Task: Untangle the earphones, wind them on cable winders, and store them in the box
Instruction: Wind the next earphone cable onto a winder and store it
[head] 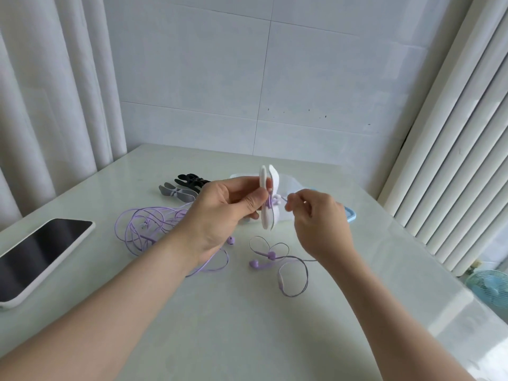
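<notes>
- The left hand (220, 213) is holding the white winder (268, 200) upright above the table (247, 312), with thumb and fingers curled round its middle.
- A few turns of purple cable (270, 202) are sitting round the winder's narrow waist.
- The right hand (319, 224) is pinching that cable just beside the winder, between thumb and fingertips, with the other fingers curled in.
- A loose pair of earphones (264, 258) is lying on the table below the hands. Its two buds are close together and its cable is running off under the right wrist.
- I cannot tell whether the cable on the winder belongs to this pair.
- A tangled pair of earphones (145, 229) is lying in a heap left of the left wrist, partly hidden by the forearm.
- The grey winder (177, 192) and black winder (191, 180) are lying close together behind the left hand.
- The box (352, 215), clear with a blue rim, is sitting behind both hands and is mostly hidden. I cannot tell what it holds.
- A phone (41, 257) is lying screen-up at the table's left edge, well apart from the rest.
- A fan (492, 287) is showing beyond the table's right edge.
</notes>
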The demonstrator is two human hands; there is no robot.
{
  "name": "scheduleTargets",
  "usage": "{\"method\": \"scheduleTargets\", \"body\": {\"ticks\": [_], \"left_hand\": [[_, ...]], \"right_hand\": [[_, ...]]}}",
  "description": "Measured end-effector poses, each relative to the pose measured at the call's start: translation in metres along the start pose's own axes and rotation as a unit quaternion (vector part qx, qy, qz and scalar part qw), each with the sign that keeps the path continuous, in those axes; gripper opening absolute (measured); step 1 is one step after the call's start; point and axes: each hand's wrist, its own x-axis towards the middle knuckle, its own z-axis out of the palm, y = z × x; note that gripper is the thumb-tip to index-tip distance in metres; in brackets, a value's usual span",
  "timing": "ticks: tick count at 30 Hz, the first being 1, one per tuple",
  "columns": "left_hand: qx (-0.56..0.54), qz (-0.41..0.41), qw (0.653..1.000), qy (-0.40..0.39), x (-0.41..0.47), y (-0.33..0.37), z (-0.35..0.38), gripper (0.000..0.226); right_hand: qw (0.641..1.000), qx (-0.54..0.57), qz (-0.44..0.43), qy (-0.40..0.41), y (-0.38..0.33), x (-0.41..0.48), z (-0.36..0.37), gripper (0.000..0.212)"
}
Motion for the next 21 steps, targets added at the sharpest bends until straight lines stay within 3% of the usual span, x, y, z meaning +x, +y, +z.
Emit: {"method": "scheduleTargets", "body": {"ticks": [3,5,12,16,21], "left_hand": [[-0.081,-0.021,0.994,0.069,0.003,0.001,0.000,0.035],[-0.065,-0.023,0.990,0.122,0.005,0.001,-0.004,0.024],[-0.002,-0.044,0.977,0.209,0.004,0.000,-0.008,0.017],[0.120,-0.084,0.976,0.160,0.001,-0.006,-0.009,0.017],[-0.060,-0.154,0.982,0.090,0.001,-0.009,0.000,0.018]], "right_hand": [[0.995,-0.046,-0.051,-0.078,-0.010,-0.009,0.008,0.029],[0.989,-0.042,-0.087,-0.115,-0.017,-0.016,0.011,0.028],[0.968,0.004,-0.222,-0.118,-0.036,-0.028,0.014,0.023],[0.966,0.048,-0.242,-0.078,-0.042,-0.031,0.011,0.022],[0.978,0.121,-0.158,-0.060,-0.038,-0.025,0.008,0.023]]}}
